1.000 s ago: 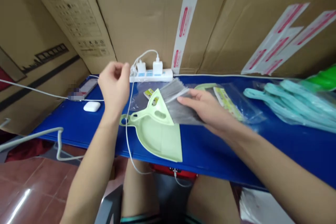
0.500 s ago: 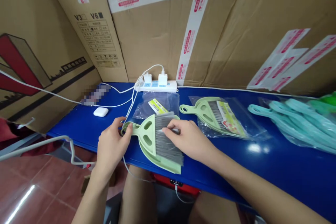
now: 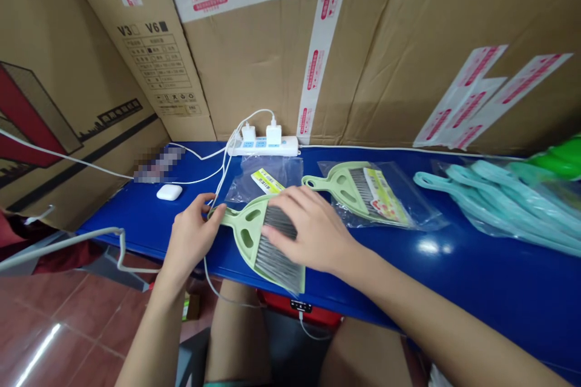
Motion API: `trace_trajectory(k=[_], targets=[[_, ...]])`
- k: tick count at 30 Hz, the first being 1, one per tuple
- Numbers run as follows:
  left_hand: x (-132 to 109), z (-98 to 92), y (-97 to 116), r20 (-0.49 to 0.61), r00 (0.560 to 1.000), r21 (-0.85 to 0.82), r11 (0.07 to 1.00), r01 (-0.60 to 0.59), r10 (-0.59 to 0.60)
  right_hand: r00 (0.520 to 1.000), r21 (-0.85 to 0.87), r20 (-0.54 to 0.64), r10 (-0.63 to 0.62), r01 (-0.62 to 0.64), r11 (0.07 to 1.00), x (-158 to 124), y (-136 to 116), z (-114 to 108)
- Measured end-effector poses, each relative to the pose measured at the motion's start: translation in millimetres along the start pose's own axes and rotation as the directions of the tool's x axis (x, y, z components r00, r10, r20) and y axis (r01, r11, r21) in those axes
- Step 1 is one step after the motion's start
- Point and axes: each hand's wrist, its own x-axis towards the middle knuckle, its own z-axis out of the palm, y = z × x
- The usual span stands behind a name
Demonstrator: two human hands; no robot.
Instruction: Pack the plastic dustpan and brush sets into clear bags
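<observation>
- Pale-green hand brush [image 3: 267, 254] with grey bristles, lying on its matching dustpan [image 3: 302, 280] near the front edge of the blue table [image 3: 454, 278].
- Left hand [image 3: 193, 230]: thumb and fingers pinch the handle end.
- Right hand [image 3: 318, 236]: loosely cupped over the bristles, not clenched.
- Handling: I judge both pieces light, stiff and slightly slippery, the bristles springy; I would hold them by the handle's neck.
</observation>
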Motion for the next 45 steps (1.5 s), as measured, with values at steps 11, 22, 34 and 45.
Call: trace_trajectory(k=[11,22,34,45], targets=[[2,2.1,6,-0.012,1.0,0.049,0.998,-0.026,0.026,0.892,0.129,0.404,-0.202,0.163,0.978,-10,-5,6],[5,-4.5,-2,0.159,0.981,-0.239,0.969,-0.069,0.109,0.885,0.152,0.425,-0.189,0.137,0.979,-6,-1,1],[9,-5.4,0,0.292,0.952,-0.5,0.863,0.073,0.088,0.87,0.142,0.448,-0.205,0.157,0.977,-4,-1,6],[6,-3.3,1,0.259,0.965,-0.51,0.853,0.11,0.03,0.854,0.126,0.469,-0.224,0.186,0.974,-5,1,8]])
